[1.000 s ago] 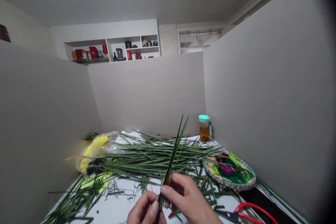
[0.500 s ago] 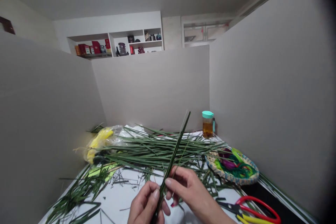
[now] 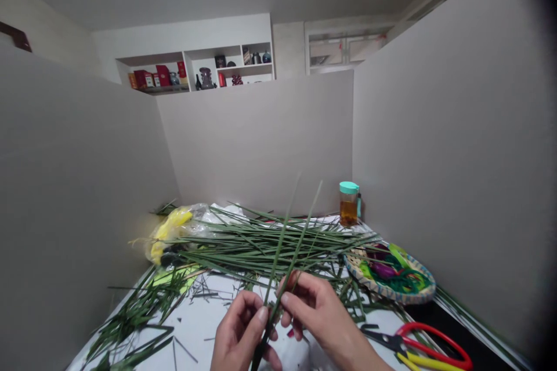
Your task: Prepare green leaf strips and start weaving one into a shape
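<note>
Two long green leaf strips rise from between my hands, spread in a narrow V and joined low down. My left hand pinches the left leaf strip between thumb and forefinger, near where the strips meet. In my right hand, thumb and forefinger close on the right leaf strip. The lower ends of the strips run down past my left fingers and are partly hidden. Behind my hands lies a large pile of long green leaves.
Red-and-yellow-handled scissors lie at the right. Beyond them sits a woven basket with coloured bundles. A turquoise-lidded jar of amber liquid stands at the back. Leaf scraps and a yellow-and-clear plastic bag lie left.
The strips, previously lying together as one blade, are now parted into two. My hands stay close together, and the view has shifted slightly.
</note>
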Action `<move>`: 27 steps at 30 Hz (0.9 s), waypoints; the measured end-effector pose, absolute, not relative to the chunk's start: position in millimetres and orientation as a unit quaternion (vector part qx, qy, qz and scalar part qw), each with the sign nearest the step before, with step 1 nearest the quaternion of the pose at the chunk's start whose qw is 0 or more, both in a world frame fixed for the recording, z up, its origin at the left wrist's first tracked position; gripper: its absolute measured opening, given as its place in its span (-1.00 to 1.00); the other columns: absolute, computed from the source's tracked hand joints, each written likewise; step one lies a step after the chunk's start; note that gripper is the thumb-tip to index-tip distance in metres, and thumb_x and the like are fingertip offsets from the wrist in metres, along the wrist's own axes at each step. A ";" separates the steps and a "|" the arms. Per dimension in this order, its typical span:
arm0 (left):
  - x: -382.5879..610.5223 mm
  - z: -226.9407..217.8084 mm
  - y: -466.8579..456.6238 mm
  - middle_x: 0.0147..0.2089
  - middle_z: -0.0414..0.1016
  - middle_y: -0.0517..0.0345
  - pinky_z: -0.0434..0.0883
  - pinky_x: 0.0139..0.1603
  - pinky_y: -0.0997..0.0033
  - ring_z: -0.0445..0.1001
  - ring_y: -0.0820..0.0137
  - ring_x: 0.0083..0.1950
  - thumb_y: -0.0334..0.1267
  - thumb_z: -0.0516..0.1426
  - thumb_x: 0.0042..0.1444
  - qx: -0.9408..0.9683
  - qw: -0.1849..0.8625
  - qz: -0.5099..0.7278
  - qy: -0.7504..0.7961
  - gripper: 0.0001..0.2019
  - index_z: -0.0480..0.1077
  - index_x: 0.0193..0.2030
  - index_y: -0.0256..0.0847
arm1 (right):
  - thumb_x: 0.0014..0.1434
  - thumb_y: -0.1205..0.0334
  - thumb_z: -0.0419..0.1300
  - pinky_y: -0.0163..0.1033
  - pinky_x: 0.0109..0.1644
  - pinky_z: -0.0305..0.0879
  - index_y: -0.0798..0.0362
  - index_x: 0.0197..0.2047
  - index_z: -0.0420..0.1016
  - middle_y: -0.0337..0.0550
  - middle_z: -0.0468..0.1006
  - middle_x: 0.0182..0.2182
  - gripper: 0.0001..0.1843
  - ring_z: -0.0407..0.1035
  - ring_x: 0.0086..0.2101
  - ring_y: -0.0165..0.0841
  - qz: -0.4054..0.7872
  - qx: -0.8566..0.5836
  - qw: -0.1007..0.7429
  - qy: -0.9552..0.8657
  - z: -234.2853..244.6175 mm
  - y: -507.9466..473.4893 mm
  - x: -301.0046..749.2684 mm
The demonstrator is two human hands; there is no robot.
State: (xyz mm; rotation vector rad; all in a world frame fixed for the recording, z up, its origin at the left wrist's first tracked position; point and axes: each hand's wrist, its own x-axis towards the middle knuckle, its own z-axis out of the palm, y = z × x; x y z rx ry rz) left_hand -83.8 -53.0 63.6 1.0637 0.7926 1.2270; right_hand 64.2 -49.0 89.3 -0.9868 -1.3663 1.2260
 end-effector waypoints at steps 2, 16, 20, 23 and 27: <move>-84.8 66.4 -55.0 -0.37 0.38 0.12 0.42 -0.58 0.42 0.38 0.34 -0.40 0.07 0.36 -0.10 0.451 0.628 0.531 0.345 -0.55 0.31 -0.34 -0.22 | 0.00 0.02 0.15 -0.34 -0.55 0.23 0.10 -0.36 0.29 -0.27 0.41 -0.61 -0.71 0.32 -0.61 -0.45 0.513 -0.412 0.505 -0.559 88.9 -49.4 65.0; -94.7 59.7 -55.8 -0.19 0.44 0.02 0.33 -0.61 0.61 0.43 0.49 -0.53 0.01 0.29 0.05 0.532 0.688 0.424 0.253 -0.64 0.39 -0.24 -0.25 | 0.10 0.04 0.23 -0.37 -0.51 0.23 0.07 -0.34 0.29 -0.32 0.41 -0.53 -0.71 0.28 -0.59 -0.52 0.513 -0.381 0.546 -0.542 104.4 -50.6 84.5; -99.7 66.4 -63.6 -0.23 0.40 0.09 0.27 -0.63 0.64 0.39 0.53 -0.54 -0.03 0.25 0.10 0.546 0.646 0.441 0.300 -0.68 0.42 -0.11 -0.18 | 0.07 0.03 0.27 -0.36 -0.45 0.25 0.09 -0.37 0.31 -0.33 0.39 -0.54 -0.69 0.30 -0.55 -0.51 0.506 -0.382 0.548 -0.545 107.9 -51.4 89.2; -103.7 67.1 -66.8 -0.17 0.39 0.04 0.30 -0.60 0.59 0.42 0.46 -0.49 0.02 0.26 0.07 0.564 0.634 0.425 0.315 -0.57 0.39 0.01 -0.14 | 0.05 0.02 0.27 -0.33 -0.48 0.28 0.08 -0.33 0.31 -0.30 0.43 -0.53 -0.68 0.32 -0.57 -0.49 0.508 -0.393 0.547 -0.537 108.8 -52.2 89.3; -107.4 66.0 -67.9 -0.17 0.41 0.00 0.29 -0.61 0.57 0.39 0.44 -0.48 0.06 0.21 0.11 0.580 0.617 0.414 0.333 -0.52 0.33 0.10 -0.13 | 0.05 0.03 0.26 -0.32 -0.47 0.33 0.08 -0.21 0.31 -0.27 0.49 -0.52 -0.64 0.38 -0.56 -0.46 0.492 -0.413 0.563 -0.519 111.7 -54.9 88.8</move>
